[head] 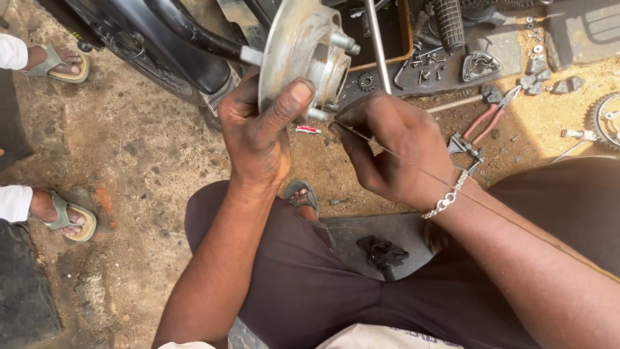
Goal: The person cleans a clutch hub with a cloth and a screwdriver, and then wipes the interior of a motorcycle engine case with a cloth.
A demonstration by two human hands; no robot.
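My left hand grips the rim of a round grey metal hub with protruding studs, thumb pressed on its face. The hub stands on edge above the dirt ground. My right hand, with a silver chain bracelet on the wrist, pinches a thin wire whose tip meets the hub's lower edge near a stud. The wire runs back along my right forearm. My knees in dark trousers fill the lower part of the view.
A black motorcycle part lies behind the hub. Red-handled pliers, small nuts and bolts, a sprocket and a tray of parts sit at the right. Another person's sandalled feet stand at the left. A black rag lies between my knees.
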